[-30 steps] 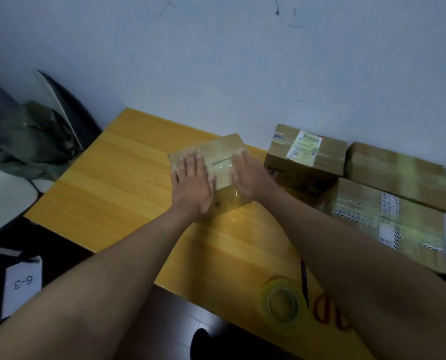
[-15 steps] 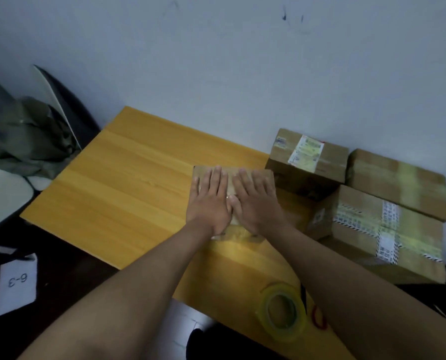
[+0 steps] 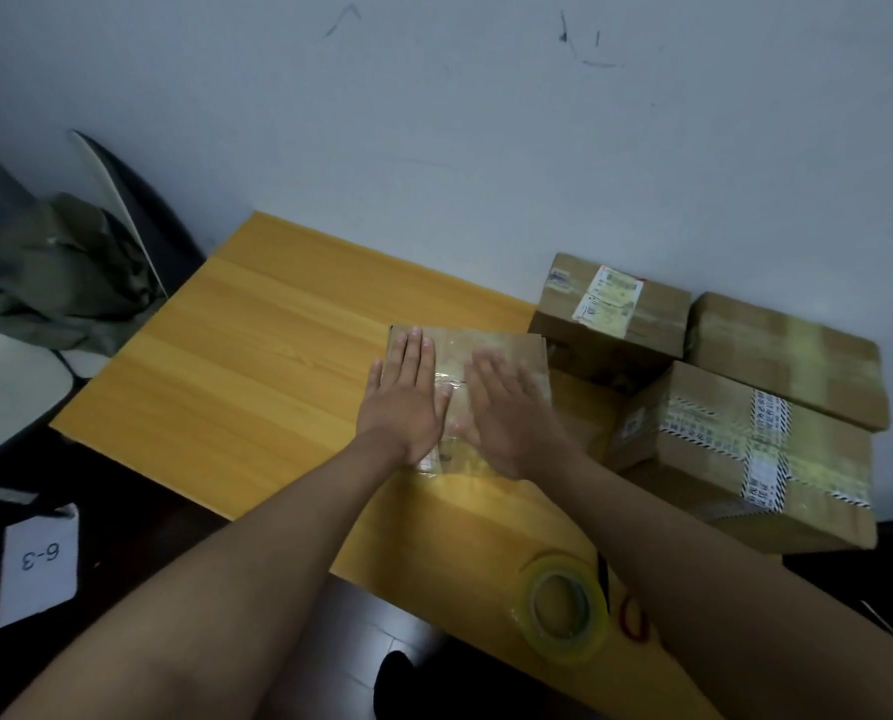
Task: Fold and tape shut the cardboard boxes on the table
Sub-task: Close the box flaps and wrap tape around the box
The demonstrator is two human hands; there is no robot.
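Small taped box point(image 3: 491, 350) now flat at table point(image 3: 257, 356) centre w/ tape up, was tilted 1 s ago; L hand point(image 3: 405, 402) + R hand point(image 3: 509, 418), fingers straight, press tape; seal prob. done, tape roll point(image 3: 564, 608) at 5 o'clock.

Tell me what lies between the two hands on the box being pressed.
In the head view, a strip of clear tape on the box top shows in the narrow gap between the left hand and the right hand; nothing else lies there.
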